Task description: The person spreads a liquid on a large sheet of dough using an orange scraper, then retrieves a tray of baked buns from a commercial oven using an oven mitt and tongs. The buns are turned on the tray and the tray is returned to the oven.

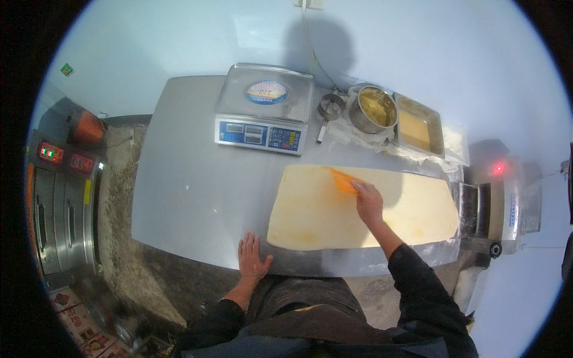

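Observation:
A wide, flat sheet of pale dough (412, 209) lies across the right half of the metal table (179, 179). My right hand (368, 200) is closed on an orange dough scraper (344, 181), whose edge rests on or just over the upper left part of the sheet. Faint yellowish patches show on the dough's surface. My left hand (252, 258) lies flat at the table's near edge, fingers spread, left of the dough's near corner and holding nothing.
A digital scale (262, 107) stands at the back. To its right are a round metal cutter with a handle (330, 108), a pot of yellowish paste (373, 109) and a rectangular tin (421, 125). A machine (501, 203) adjoins the table's right end; an oven (62, 209) stands far left.

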The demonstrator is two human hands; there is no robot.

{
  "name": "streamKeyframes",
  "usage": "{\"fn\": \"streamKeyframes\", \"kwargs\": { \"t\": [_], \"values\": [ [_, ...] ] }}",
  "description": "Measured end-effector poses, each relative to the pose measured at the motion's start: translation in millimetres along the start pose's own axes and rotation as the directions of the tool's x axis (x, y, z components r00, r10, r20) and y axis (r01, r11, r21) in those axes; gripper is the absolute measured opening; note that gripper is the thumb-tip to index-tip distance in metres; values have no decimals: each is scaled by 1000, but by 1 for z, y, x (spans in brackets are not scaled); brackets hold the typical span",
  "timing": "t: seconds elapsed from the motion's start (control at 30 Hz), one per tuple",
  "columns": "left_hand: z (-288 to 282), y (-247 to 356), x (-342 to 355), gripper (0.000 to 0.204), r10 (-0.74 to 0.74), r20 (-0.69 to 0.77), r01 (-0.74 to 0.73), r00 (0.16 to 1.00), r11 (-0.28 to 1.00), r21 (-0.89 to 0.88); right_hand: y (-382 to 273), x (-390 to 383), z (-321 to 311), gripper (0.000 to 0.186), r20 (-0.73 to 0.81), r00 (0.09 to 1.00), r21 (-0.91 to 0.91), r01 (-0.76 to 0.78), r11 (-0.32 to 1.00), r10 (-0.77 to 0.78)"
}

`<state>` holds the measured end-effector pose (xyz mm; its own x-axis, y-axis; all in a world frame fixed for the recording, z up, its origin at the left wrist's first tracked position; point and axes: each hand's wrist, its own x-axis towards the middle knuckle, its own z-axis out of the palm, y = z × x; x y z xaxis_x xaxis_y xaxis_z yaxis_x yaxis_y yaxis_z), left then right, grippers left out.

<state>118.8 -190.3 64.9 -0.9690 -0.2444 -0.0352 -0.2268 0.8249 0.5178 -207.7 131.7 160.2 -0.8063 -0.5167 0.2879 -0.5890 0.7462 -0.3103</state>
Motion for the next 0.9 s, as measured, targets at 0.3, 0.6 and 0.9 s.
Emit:
{"fn": "streamKeyframes", "kwargs": {
  "t": [0.3, 0.6, 0.9],
  "values": [
    [7, -4, 2, 89, 25, -23, -25, 999, 1000, 1, -20, 17, 59, 37, 104, 988, -25, 119, 993, -115],
    [10, -8, -3, 85, 14, -30, -14, 999, 1000, 24, -64, 42, 32, 39, 232, 960, 94, 136, 986, -154],
    [5, -1, 1, 81, 38, -40, -38, 998, 999, 3, -82, 48, 86, 38, 134, 960, 60, 240, 969, -246]
  ]
}}
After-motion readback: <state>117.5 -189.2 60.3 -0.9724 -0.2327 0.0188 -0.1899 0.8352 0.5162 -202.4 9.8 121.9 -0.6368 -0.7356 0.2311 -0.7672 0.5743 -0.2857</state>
